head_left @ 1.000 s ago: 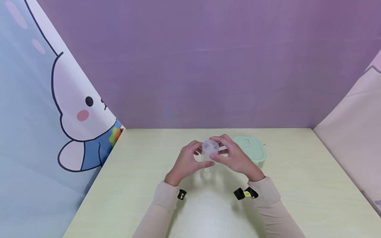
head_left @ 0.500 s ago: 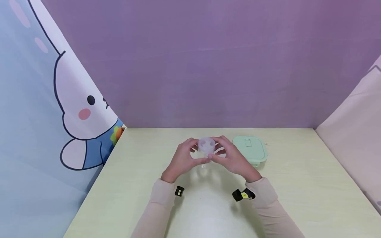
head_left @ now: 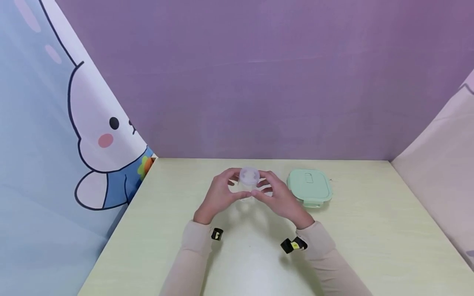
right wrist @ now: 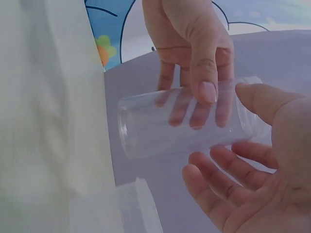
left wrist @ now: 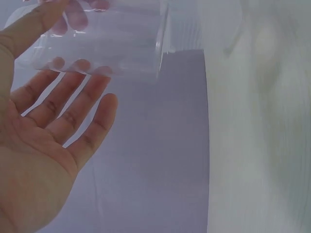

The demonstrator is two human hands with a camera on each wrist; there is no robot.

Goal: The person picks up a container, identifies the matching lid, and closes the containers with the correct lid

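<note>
Over the table, both hands pinch a clear cup, likely light, slippery, best held by its sides.

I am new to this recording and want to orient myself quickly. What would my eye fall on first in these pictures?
First, the small clear plastic cup held above the middle of the pale yellow-green table between the left hand and the right hand, each grip at its sides. Just to the right of the hands, a mint green square lidded container sits on the table. At the left hangs a cartoon rabbit curtain, with a plain purple backdrop behind.
</note>
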